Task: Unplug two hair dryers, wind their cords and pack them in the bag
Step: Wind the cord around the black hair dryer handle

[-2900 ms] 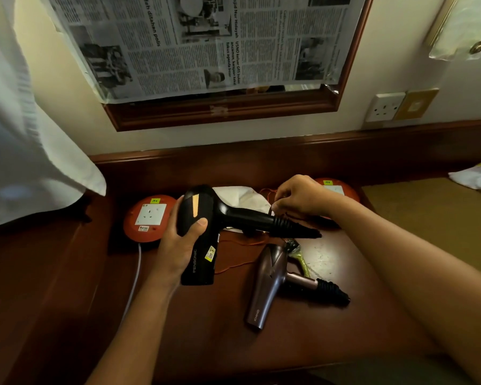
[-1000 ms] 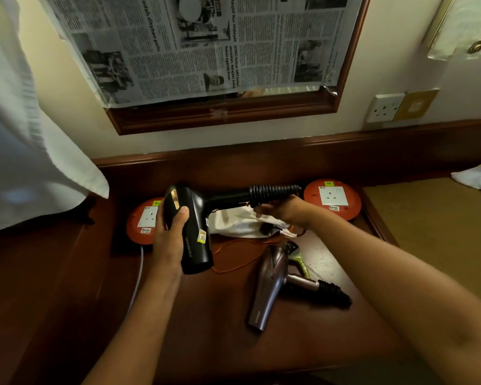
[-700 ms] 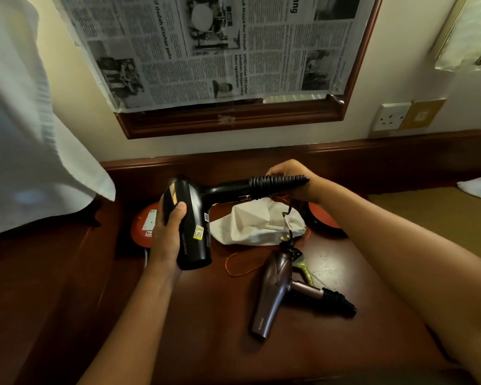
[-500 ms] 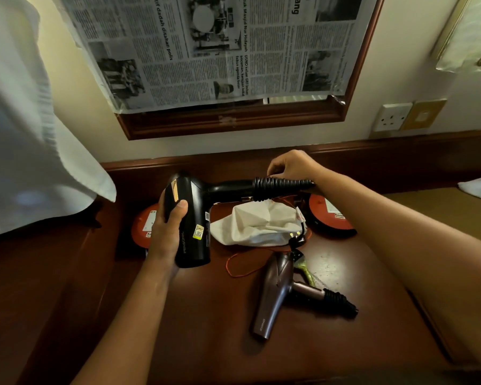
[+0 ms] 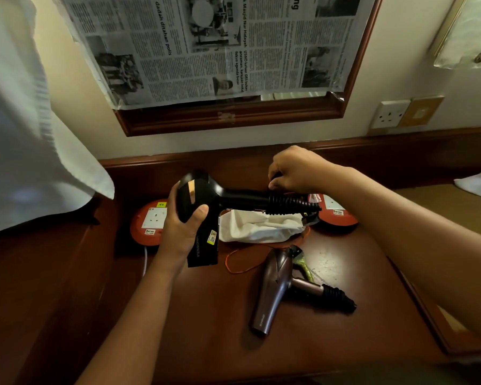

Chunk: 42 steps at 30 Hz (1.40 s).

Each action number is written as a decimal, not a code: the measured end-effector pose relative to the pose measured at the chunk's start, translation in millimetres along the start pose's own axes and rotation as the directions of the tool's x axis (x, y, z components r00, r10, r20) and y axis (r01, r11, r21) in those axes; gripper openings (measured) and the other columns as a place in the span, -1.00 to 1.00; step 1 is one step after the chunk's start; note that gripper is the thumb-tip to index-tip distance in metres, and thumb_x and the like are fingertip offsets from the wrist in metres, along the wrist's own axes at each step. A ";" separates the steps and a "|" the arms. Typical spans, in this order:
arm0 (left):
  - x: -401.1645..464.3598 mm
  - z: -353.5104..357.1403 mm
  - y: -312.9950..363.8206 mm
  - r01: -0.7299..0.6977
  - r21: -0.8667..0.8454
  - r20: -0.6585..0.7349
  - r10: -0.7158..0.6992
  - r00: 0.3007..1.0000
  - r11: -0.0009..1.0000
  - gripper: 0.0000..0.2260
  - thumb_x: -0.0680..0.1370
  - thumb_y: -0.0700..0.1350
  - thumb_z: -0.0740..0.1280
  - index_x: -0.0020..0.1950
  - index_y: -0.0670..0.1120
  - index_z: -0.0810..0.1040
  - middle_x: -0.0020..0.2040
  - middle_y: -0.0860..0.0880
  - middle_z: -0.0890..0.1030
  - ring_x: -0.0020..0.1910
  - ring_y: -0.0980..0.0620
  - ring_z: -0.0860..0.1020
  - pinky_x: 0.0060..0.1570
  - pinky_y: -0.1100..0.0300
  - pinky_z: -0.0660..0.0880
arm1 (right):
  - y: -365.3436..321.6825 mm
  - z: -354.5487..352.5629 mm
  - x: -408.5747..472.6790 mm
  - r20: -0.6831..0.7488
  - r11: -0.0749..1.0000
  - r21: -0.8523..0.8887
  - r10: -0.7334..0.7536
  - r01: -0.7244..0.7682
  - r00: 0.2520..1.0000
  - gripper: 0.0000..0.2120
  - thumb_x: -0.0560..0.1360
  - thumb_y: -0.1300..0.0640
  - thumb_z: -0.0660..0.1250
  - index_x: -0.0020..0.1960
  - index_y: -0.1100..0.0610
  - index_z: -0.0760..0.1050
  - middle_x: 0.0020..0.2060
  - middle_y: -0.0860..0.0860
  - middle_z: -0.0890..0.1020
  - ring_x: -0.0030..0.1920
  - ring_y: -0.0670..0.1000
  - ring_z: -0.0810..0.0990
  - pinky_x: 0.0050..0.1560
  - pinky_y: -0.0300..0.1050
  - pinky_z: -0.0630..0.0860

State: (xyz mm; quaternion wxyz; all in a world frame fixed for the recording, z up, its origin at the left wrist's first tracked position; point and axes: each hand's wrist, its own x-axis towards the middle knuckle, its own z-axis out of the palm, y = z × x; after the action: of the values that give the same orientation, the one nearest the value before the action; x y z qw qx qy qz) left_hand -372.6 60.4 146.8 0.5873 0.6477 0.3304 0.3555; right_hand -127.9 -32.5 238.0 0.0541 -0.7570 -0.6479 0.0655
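2 hair dryers are in view. My left hand (image 5: 182, 232) grips the glossy black plastic hair dryer (image 5: 199, 218) by its blocky barrel, held above the dark polished wooden desk (image 5: 206, 315). My right hand (image 5: 295, 169) is curled over the far end of the handle, pinching what I take to be the black cord (image 5: 289, 202). Compared with 3 seconds ago, the handle has swung up to lie level, and ribbed black coils now cover its outer half, where it was bare before. I judge the winding of this cord nearly finished, the plug end (image 5: 311, 218) hanging just below the coils. The slim bronze metallic hair dryer (image 5: 275, 287) lies flat on the desk, its cord already bunched at the handle end. The soft, creased white cloth drawstring bag (image 5: 258, 226) lies beneath the black handle, its thin orange string (image 5: 233, 262) looping across the wood. 2 round orange plastic socket reels (image 5: 150, 226) sit behind; nothing is plugged into the socket faces that show.
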 end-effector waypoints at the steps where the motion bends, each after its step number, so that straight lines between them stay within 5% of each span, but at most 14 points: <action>1: 0.0 0.6 -1.4 -0.005 0.034 -0.009 0.005 1.000 0.999 -0.28 0.36 0.14 0.42 0.46 0.18 0.21 0.27 -0.02 0.49 0.18 -0.01 0.56 0.02 0.09 0.59 | -4.6 1.5 -3.1 0.010 0.999 -0.046 0.005 -0.004 1.000 -0.86 0.50 0.03 0.36 -0.04 0.05 0.65 -0.15 -0.07 0.56 -0.05 0.02 0.55 -0.08 -0.02 0.54; 4: -2.5 6.2 -2.5 -0.020 0.131 -0.070 0.029 0.997 0.991 -0.32 0.44 0.08 0.40 0.49 0.16 0.16 0.34 -0.01 0.44 0.28 0.00 0.47 0.19 -0.02 0.51 | -18.8 11.3 -12.1 0.018 0.995 -0.072 0.063 -0.062 0.998 -0.81 0.55 0.05 0.27 -0.05 0.11 0.61 -0.11 0.02 0.59 -0.11 0.07 0.56 -0.15 -0.06 0.53; 7: -8.1 16.2 -2.7 -0.067 0.206 -0.160 0.102 0.982 0.976 -0.36 0.51 -0.06 0.40 0.51 0.07 0.16 0.34 0.03 0.41 0.32 0.05 0.41 0.25 0.10 0.43 | -31.4 20.6 -19.5 0.054 0.986 0.022 0.166 -0.167 0.985 -0.79 0.57 0.13 0.17 -0.14 0.14 0.53 -0.13 0.09 0.60 -0.18 0.07 0.55 -0.23 -0.13 0.49; 10: -11.6 22.3 -8.5 -0.052 0.204 -0.221 0.098 0.970 0.978 -0.35 0.51 -0.02 0.40 0.51 0.09 0.16 0.37 0.01 0.41 0.32 0.07 0.40 0.25 0.14 0.41 | -37.5 31.1 -27.0 0.044 0.915 0.289 0.281 -0.282 0.959 -0.77 0.52 0.27 0.17 0.01 0.19 0.59 -0.08 0.12 0.63 -0.14 0.10 0.59 -0.17 -0.05 0.57; 12: -13.4 24.2 -12.9 -0.010 0.156 -0.257 0.051 0.965 0.988 -0.32 0.46 0.12 0.40 0.49 0.18 0.15 0.37 0.02 0.41 0.33 0.05 0.41 0.27 0.04 0.43 | -40.7 41.1 -35.3 0.031 0.713 0.627 0.378 -0.312 0.925 -0.70 0.51 0.34 0.16 0.18 0.20 0.52 -0.08 0.13 0.63 -0.17 0.07 0.60 -0.16 -0.03 0.61; 14: -15.1 27.0 -15.4 0.020 0.093 -0.281 0.007 0.960 0.995 -0.31 0.39 0.22 0.37 0.46 0.24 0.17 0.37 0.02 0.41 0.32 0.03 0.42 0.26 -0.07 0.46 | -46.9 51.6 -45.0 0.064 0.396 0.881 0.442 -0.259 0.895 -0.69 0.51 0.41 0.14 0.20 0.21 0.43 -0.17 0.15 0.63 -0.35 -0.01 0.56 -0.35 -0.16 0.55; 17: -16.4 32.3 -15.7 0.047 -0.037 -0.310 -0.056 0.949 0.998 -0.32 0.36 0.21 0.41 0.43 0.25 0.23 0.38 0.01 0.42 0.33 -0.01 0.43 0.26 -0.11 0.46 | -55.7 69.5 -56.1 0.108 0.046 0.988 0.461 -0.145 0.881 -0.89 0.55 0.37 0.19 0.06 0.25 0.38 -0.30 0.15 0.58 -0.47 -0.02 0.47 -0.44 -0.16 0.48; 19: -17.9 36.2 -17.2 0.050 -0.127 -0.304 -0.087 0.949 0.991 -0.35 0.41 0.10 0.43 0.45 0.18 0.26 0.36 0.00 0.46 0.31 -0.01 0.46 0.26 -0.08 0.46 | -56.1 80.2 -60.8 0.135 -0.061 0.991 0.450 -0.120 0.883 -0.99 0.59 0.29 0.20 -0.01 0.23 0.38 -0.35 0.13 0.55 -0.48 -0.01 0.45 -0.45 -0.13 0.46; 25: -23.6 46.5 -16.3 0.134 -0.338 -0.318 -0.247 0.915 0.931 -0.52 0.53 -0.09 0.37 0.42 0.09 0.36 0.24 -0.01 0.56 0.18 -0.02 0.56 0.06 0.09 0.55 | -56.1 110.2 -75.5 0.191 0.014 0.978 0.354 -0.210 0.916 -0.67 0.62 -0.04 0.14 -0.12 0.19 0.48 -0.53 0.08 0.43 -0.60 0.01 0.34 -0.60 -0.25 0.31; 30: -21.2 42.8 -7.2 0.145 -0.309 -0.275 -0.235 0.932 0.940 -0.55 0.51 -0.06 0.38 0.38 0.11 0.39 0.21 -0.03 0.57 0.11 -0.03 0.59 0.09 -0.03 0.56 | -47.7 132.6 -81.9 0.156 -0.104 0.986 0.307 -0.130 0.939 -0.78 0.64 0.13 0.10 -0.04 0.17 0.49 -0.45 -0.03 0.27 -0.51 -0.13 0.17 -0.54 -0.30 0.10; 34: -20.4 36.8 -7.2 0.184 -0.302 -0.227 -0.259 0.939 0.935 -0.52 0.47 -0.01 0.41 0.38 0.11 0.40 0.21 -0.08 0.57 0.10 -0.10 0.60 0.02 -0.05 0.58 | -33.8 137.0 -76.5 0.163 0.006 0.984 0.389 -0.180 0.907 -0.76 0.61 0.10 0.19 -0.16 0.17 0.50 -0.50 -0.04 0.24 -0.54 -0.13 0.17 -0.55 -0.26 0.10; 38: -16.9 32.4 -3.1 0.212 -0.309 -0.135 -0.264 0.955 0.927 -0.44 0.34 0.11 0.45 0.33 0.17 0.44 0.19 -0.13 0.59 0.07 -0.17 0.61 -0.04 -0.08 0.57 | -18.8 134.3 -71.3 0.137 0.152 0.962 0.456 -0.229 0.879 -0.53 0.39 -0.28 0.27 -0.33 0.15 0.49 -0.55 0.03 0.23 -0.57 -0.06 0.16 -0.52 -0.25 0.09; 42: -14.9 29.8 -0.4 0.199 -0.281 -0.074 -0.227 0.971 0.939 -0.45 0.29 0.13 0.47 0.27 0.21 0.47 0.17 -0.15 0.60 0.03 -0.20 0.61 0.00 -0.15 0.55 | -0.8 122.0 -72.8 0.111 0.189 0.962 0.389 -0.198 0.914 -0.62 0.45 -0.16 0.29 -0.27 0.15 0.52 -0.54 0.00 0.22 -0.54 -0.06 0.16 -0.46 -0.18 0.15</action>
State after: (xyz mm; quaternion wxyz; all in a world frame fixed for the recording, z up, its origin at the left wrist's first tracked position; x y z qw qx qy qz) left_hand -355.3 32.1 143.7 0.6874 0.5018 0.3771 0.3652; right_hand -160.4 -104.6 120.0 0.5400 -0.6768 -0.3079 0.3945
